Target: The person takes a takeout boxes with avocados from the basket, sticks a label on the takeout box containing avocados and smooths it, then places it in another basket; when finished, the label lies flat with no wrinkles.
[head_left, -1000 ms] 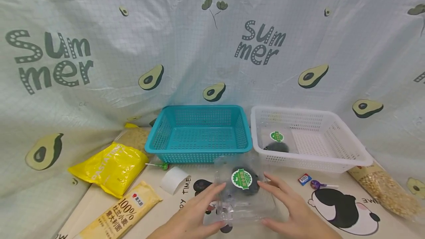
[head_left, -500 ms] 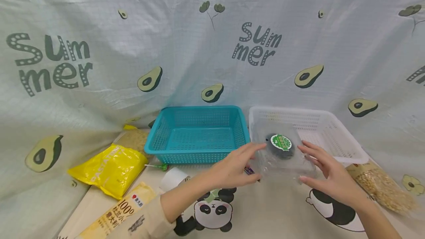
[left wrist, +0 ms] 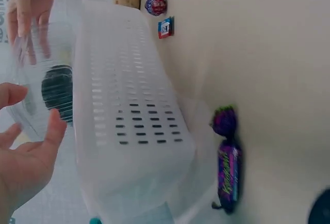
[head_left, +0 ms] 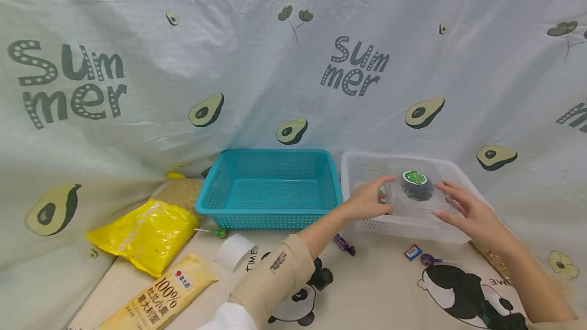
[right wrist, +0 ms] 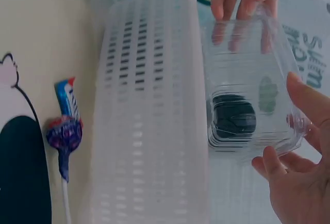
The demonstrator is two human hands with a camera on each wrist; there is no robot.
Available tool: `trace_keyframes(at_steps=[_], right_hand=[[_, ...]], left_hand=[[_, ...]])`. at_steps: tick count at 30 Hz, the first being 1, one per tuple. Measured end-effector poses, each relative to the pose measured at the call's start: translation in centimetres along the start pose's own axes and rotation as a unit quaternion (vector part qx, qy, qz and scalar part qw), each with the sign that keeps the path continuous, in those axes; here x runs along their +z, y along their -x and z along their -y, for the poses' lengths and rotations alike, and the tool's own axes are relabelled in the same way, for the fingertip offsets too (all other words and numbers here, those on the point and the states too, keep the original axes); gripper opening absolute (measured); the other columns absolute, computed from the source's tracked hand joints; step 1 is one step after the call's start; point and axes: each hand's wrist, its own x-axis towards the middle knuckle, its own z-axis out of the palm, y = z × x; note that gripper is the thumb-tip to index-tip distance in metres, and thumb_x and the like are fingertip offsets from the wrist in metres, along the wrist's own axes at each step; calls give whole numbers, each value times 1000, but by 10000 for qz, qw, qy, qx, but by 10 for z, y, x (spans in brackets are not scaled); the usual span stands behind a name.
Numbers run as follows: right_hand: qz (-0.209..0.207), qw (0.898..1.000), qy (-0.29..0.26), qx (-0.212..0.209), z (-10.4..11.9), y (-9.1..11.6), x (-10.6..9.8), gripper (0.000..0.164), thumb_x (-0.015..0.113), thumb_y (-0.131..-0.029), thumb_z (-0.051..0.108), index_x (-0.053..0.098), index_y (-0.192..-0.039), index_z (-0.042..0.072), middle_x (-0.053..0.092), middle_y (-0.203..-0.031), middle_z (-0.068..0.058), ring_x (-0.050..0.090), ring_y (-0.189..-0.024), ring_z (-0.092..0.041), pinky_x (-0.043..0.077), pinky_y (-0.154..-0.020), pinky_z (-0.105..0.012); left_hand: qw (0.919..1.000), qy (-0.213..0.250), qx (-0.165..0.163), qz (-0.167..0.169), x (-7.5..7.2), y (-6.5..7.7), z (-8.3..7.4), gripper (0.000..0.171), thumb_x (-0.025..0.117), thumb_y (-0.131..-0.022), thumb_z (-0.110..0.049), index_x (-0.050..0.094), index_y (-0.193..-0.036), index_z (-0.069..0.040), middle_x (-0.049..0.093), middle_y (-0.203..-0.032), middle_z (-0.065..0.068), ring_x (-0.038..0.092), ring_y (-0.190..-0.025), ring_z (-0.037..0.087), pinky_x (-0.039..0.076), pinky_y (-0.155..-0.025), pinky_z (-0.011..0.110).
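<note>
A clear plastic clamshell box with a dark round item inside and a green-and-white label on top is held over the white basket. My left hand grips its left side, thumb and fingers spread along the edge. On the opposite side my right hand grips it the same way. In the right wrist view the box is level with the basket's rim, the right thumb and fingers at its corner. A second labelled box in the basket is mostly hidden behind the held one.
Left of the white basket stands a teal basket. Yellow pasta bags, a white roll and a green lollipop lie at left. Wrapped candies and a purple lollipop lie in front of the baskets.
Both hands have lifted the clear box off the table front and carried it right and away, over the white basket. The purple wrapped candy has come into view on the table.
</note>
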Motion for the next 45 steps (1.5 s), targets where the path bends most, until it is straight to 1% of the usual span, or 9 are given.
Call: trace_keyframes(at_steps=[9,13,16,23,29,33,39,42,45], right_hand=[[47,9991,-170,397,-26,-12,-10,54,60,-85,19,38,-133,6,25,-140,-23,30,-118,11,29,-83,1],[155,9988,-106,455,-38,-11,-15,57,58,-86,21,34,-135,6,22,-141,-25,30,-129,-22,31,-82,0],[134,9989,77,436,-43,-4,-16,58,58,-86,22,33,-136,6,24,-140,-25,29,-121,-46,30,-82,0],[-40,9971,639,400,-46,13,-16,53,61,-84,21,42,-130,3,35,-134,-25,38,-111,-50,38,-82,-9],[285,9916,1032,727,-44,9,-12,49,57,-86,23,44,-125,-3,38,-125,-36,41,-104,-56,41,-76,-61],[514,9853,1373,880,-43,3,-8,48,54,-87,27,46,-122,-4,41,-122,-36,44,-102,-55,43,-74,-59],[704,9712,2089,908,-45,-4,7,46,45,-91,33,55,-112,-6,51,-112,-33,47,-102,-49,39,-79,-59],[575,9695,2227,851,-46,-5,12,46,43,-91,32,56,-110,-7,53,-112,-31,46,-104,-48,37,-83,-59],[424,9700,2262,776,-46,-7,14,45,42,-92,32,56,-111,-7,51,-113,-31,44,-106,-48,35,-86,-59]], left_hand=[[9975,-632,-315,-74,13,-27,-5,67,61,-81,-22,28,-139,-25,42,-135,-2,54,-107,12,46,-68,18],[9979,-614,-208,-52,25,-32,-3,66,61,-81,-21,29,-139,-23,36,-139,-3,53,-108,11,46,-75,16],[9981,-614,-42,19,34,-33,-1,66,59,-82,-21,26,-140,-23,32,-141,-4,52,-110,9,44,-78,14],[9909,-1212,126,577,44,-29,0,62,57,-84,-22,28,-140,-19,30,-142,1,49,-112,5,40,-85,12],[9726,-2101,-54,990,47,-31,-1,57,49,-89,-35,28,-140,-21,29,-143,-1,31,-128,8,28,-101,19],[9492,-2997,-121,954,53,-31,-1,53,41,-89,-47,30,-138,-30,35,-138,-14,34,-126,6,30,-100,21],[8889,-4484,-199,915,61,-27,-2,52,29,-86,-62,34,-133,-41,34,-137,-20,32,-126,9,31,-99,26],[8792,-4681,-151,881,60,-24,-2,52,30,-86,-62,36,-132,-40,35,-137,-19,33,-126,7,31,-99,25],[8835,-4622,-74,760,57,-21,-1,50,30,-87,-60,39,-131,-38,37,-136,-19,34,-125,7,31,-99,25]])
